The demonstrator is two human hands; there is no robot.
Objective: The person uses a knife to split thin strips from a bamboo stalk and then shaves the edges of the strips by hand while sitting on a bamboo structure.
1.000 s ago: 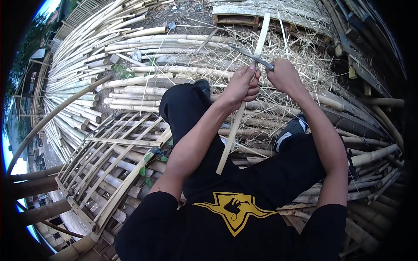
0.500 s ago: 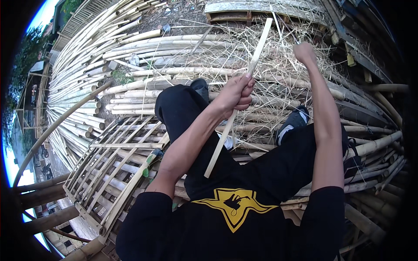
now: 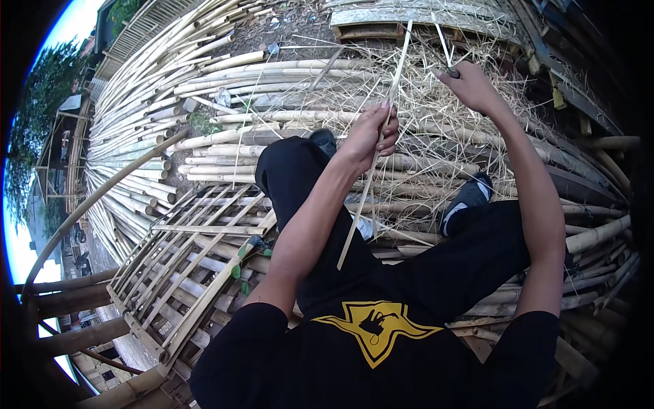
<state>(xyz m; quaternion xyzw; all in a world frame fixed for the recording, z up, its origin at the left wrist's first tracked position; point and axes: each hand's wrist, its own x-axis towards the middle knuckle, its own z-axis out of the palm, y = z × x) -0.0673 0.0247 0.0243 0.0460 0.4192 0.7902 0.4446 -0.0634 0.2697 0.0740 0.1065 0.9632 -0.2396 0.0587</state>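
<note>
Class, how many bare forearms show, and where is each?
2. The left forearm slants up to the left grip around a pale strip; the right forearm, farther right, leads to the right grip around a dark tool. None seems hidden.

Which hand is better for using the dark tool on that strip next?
Probably the right hand: it grips the dark tool, mostly hidden, clear of the bamboo strip. The left hand is wrapped around the strip, holding it.
</note>
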